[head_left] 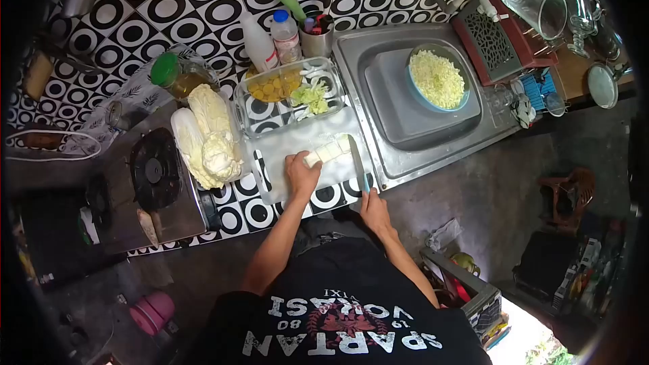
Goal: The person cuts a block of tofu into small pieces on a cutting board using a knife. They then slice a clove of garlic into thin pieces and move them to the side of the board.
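My left hand [303, 174] is closed on the near end of a pale white block of food [329, 151], whose kind I cannot make out. Cut lines divide the block into several pieces. It lies on a translucent cutting board [277, 155]. In my right hand [375, 211] is a knife [357, 159] with a light blue handle, its blade upright at the block's right end. Behind the board, a clear rectangular container [277, 122] holds yellow pieces [270, 88] and pale green chopped leaves [311, 96].
Napa cabbages [206, 142] lie left of the board, beside a stove [162, 196]. On the right, a bowl of chopped pale cabbage [438, 80] stands in the sink [399, 128]. Bottles [285, 37], a utensil cup [316, 44] and a green-lidded jar [182, 81] line the back.
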### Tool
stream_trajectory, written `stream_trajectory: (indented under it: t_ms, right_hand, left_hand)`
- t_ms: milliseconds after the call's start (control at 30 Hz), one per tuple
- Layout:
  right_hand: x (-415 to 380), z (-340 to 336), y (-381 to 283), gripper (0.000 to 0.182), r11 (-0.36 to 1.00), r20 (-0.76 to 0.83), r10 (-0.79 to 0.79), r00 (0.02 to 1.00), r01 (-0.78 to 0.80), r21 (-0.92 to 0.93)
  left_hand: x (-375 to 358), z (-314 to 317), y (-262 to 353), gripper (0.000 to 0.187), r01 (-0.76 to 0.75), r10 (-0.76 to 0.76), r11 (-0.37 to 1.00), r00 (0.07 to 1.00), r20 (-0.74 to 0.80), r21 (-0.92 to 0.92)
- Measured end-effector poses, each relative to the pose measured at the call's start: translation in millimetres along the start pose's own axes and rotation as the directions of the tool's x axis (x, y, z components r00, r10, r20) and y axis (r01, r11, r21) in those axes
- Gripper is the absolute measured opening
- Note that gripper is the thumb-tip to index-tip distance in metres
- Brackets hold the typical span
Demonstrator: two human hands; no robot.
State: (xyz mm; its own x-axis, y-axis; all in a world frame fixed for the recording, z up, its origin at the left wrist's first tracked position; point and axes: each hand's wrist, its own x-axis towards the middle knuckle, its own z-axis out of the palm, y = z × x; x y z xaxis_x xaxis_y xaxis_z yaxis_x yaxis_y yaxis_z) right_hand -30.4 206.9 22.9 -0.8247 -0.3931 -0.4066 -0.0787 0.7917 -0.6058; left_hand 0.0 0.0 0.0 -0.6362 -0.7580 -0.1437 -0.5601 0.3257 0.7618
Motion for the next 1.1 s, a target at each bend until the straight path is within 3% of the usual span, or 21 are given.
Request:
stream_trajectory:
  t_ms: [67,167,300,400,467,800,867,967,1100]
  right_hand:
    - [0.5,8.6,-2.1,0.027,1.0,-0.011,-0.009,1.0,0.008,-0.016]
    - [2.2,-15.4,-9.4,0.029,0.997,0.022,0.03,0.999,-0.031,0.071]
    - [4.9,-15.1,-6.6,0.028,0.998,0.037,0.024,0.999,-0.026,0.051]
    - [8.7,-11.6,0.4,0.029,0.998,0.058,0.001,0.998,-0.005,0.063]
    - [13.3,-7.8,8.9,0.032,0.986,0.151,-0.149,0.977,0.135,0.096]
    - [18.2,-5.3,3.5,0.035,0.98,0.179,-0.175,0.968,0.153,0.13]
    - [21.4,-2.9,5.6,0.035,0.978,0.28,-0.164,0.946,0.119,0.171]
    - [16.6,7.1,-8.6,0.036,0.963,0.329,-0.253,0.91,0.204,0.178]
    - [19.1,18.2,-33.0,0.036,0.959,0.332,-0.245,0.911,0.178,0.219]
  left_hand:
    - [-0.2,1.0,-7.6,0.047,-0.021,0.026,0.998,0.996,-0.085,0.054]
    - [-0.4,6.9,7.4,0.049,0.049,-0.046,0.998,0.997,-0.063,0.037]
    - [-1.9,2.5,12.3,0.049,0.1,-0.096,0.994,0.992,-0.08,0.039]
    - [-0.9,2.7,12.3,0.049,0.175,-0.175,0.985,0.982,-0.066,-0.004]
    - [0.8,4.0,8.9,0.049,0.168,-0.167,0.986,0.982,-0.089,0.007]
    - [-5.7,-1.8,12.4,0.05,0.203,-0.208,0.978,0.974,-0.095,-0.053]
    - [-5.2,-4.0,12.4,0.054,0.249,-0.255,0.963,0.966,-0.05,-0.103]
    - [-7.8,-8.7,16.7,0.056,0.268,-0.275,0.952,0.961,-0.027,-0.145]
    - [-5.0,-19.3,8.5,0.058,0.298,-0.309,0.94,0.95,-0.048,-0.164]
